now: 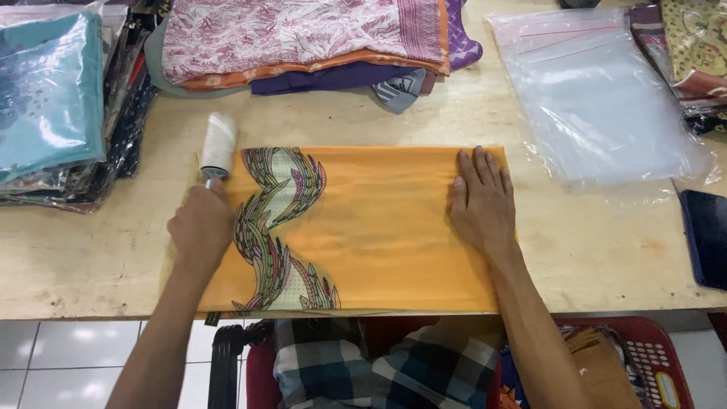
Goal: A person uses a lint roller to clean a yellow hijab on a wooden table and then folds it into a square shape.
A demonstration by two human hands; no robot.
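At the cloth's (379, 227) left edge, left hand (201, 227) is gripping a lint roller (218, 144) pointing away, right hand (481, 204) lying flat, fingers (485, 168) slightly apart, on the right end.

Folded fabrics (303, 38), clear bags (598, 98) (phone (706, 236) at edge).
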